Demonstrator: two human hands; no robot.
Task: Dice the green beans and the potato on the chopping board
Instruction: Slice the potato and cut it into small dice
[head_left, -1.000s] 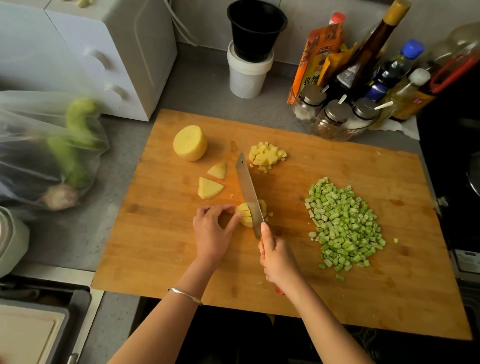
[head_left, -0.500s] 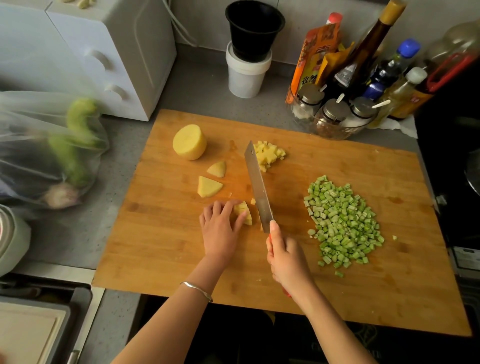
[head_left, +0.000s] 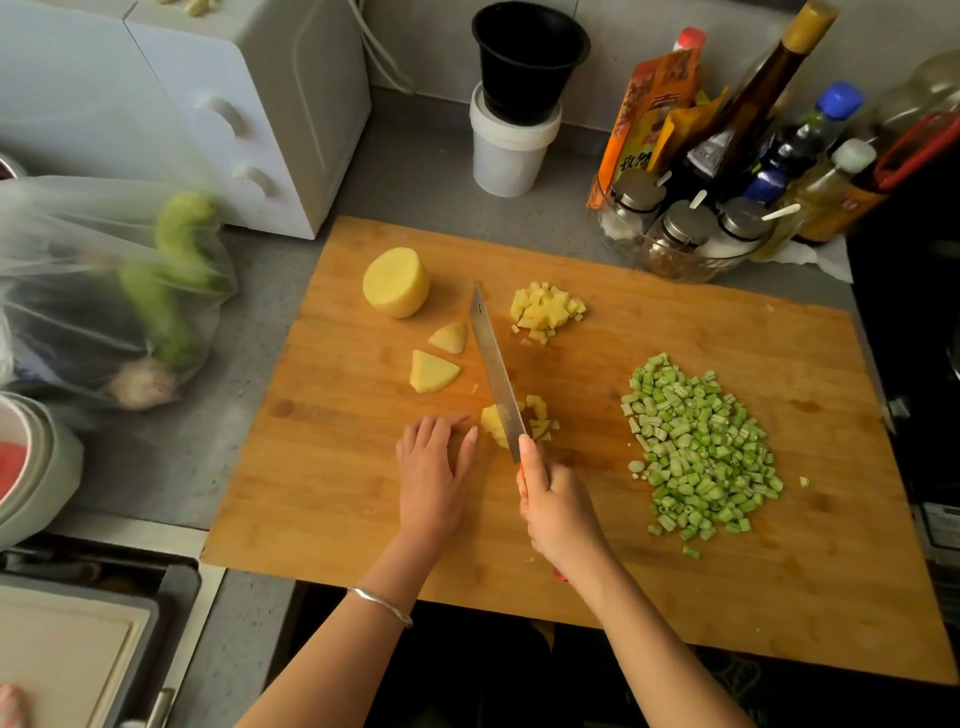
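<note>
At the far left of the frame, a clear plastic bag of green vegetables lies on the counter, off the chopping board. On the board's upper left stands an uncut potato half, cut face up. Just right of and below it lie two potato wedges, a little apart from each other.

Lower, near the board's middle, the left hand lies flat on the wood, fingers nearly straight and close together. Its thumb stretches toward the potato piece under the blade; whether it touches that piece cannot be told. The knife runs from the upper middle of the board down to the right hand, which grips the handle with the forefinger laid along the blade's back. Loose cubes lie just right of the blade, and a small heap of diced potato sits above them. Further right, well apart, spreads the pile of diced green beans, which look finished.

The potato work seems less than half done. The main risk is that the small piece is not plainly pinned, so it may skid or tip as the blade presses down, giving uneven cubes. The thumb also lies near the edge, and a slip could nick it. Cubes pushed right might scatter toward the beans.
</note>
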